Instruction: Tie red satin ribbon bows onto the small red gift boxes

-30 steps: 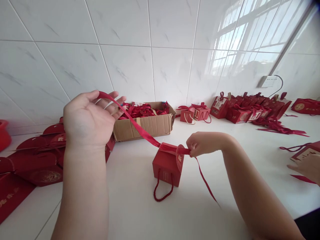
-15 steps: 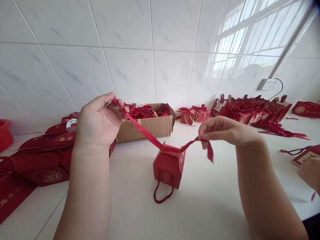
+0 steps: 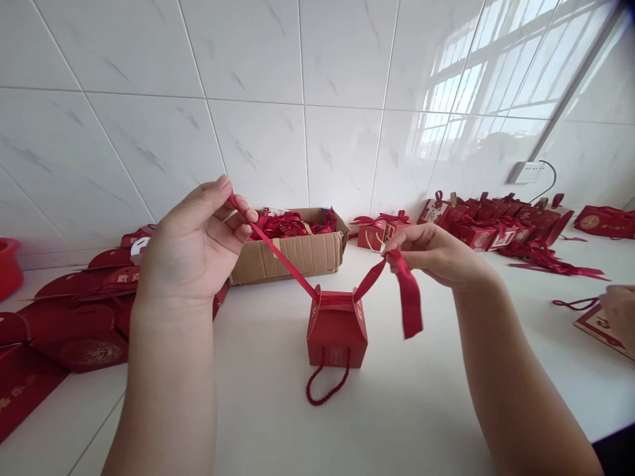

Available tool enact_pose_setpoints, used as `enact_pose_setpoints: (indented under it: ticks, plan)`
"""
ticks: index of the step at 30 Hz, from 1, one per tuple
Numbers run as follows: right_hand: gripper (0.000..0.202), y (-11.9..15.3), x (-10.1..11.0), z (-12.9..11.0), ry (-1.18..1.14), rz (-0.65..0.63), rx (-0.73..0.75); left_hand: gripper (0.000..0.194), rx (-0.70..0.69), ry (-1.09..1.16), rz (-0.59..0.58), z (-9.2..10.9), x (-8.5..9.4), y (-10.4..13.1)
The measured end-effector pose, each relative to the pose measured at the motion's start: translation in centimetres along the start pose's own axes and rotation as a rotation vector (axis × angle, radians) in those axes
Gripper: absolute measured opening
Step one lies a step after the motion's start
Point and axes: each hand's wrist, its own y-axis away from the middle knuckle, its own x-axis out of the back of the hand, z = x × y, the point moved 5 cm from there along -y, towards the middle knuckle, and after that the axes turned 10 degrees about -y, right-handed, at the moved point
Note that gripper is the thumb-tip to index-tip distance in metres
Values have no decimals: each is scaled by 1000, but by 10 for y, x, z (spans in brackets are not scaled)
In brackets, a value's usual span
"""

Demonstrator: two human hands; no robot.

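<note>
1. Nearest the camera, two bare forearms reach forward over a white countertop (image 3: 407, 410), one on each side of a small red gift box (image 3: 337, 330)
2. The box stands upright on the counter, between the two hands and lower than them. A red cord handle (image 3: 327, 387) hangs from its front and curls onto the counter
3. A red ribbon (image 3: 282, 254) runs through the top flaps of the box and rises on both sides in a V shape
4. The left hand (image 3: 193, 248) is raised to the left of the box, back of the hand toward the camera, fingers curled. Thumb and fingertips pinch the left end of the ribbon, which is drawn taut up from the box
5. The right hand (image 3: 436, 254) is raised to the right of the box, fingers pressed together, pinching the other end. A loose tail of ribbon hangs down below the fingers
6. At the far right edge, another person's hand (image 3: 620, 307) rests beside a flat red card (image 3: 598, 324)
7. Left of the box, flat unfolded red boxes (image 3: 74, 317) lie in a stack
8. Behind, an open cardboard carton (image 3: 297, 254) holds loose red ribbons
9. Farther right, many finished red boxes (image 3: 491, 221) stand against the white tiled wall (image 3: 297, 99)
</note>
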Motion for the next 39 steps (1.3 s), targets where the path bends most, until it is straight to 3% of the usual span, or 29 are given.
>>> enact_pose_setpoints:
  ticks: [6, 13, 17, 21, 27, 31, 39]
  plan:
    - [22, 0, -2, -12, 36, 239, 142, 17, -59, 5, -44, 2, -5, 2]
    - [17, 0, -4, -17, -42, 431, 261, 15, -103, 23, -82, 6, -10, 6]
    - [28, 5, -8, -23, 46, 532, 304, 20, -115, -23, -116, 9, -14, 10]
    - [35, 12, -13, -30, 131, 585, 357, 21, -150, -20, -95, 14, -17, 16]
    - [24, 21, -17, -41, 149, 668, 480, 17, -245, -123, -32, 21, -17, 26]
    - [22, 21, -20, -41, 150, 639, 464, 17, -379, -256, 86, 23, -19, 33]
    - [20, 24, -22, -46, 76, 647, 464, 18, -498, -425, 191, 24, -36, 47]
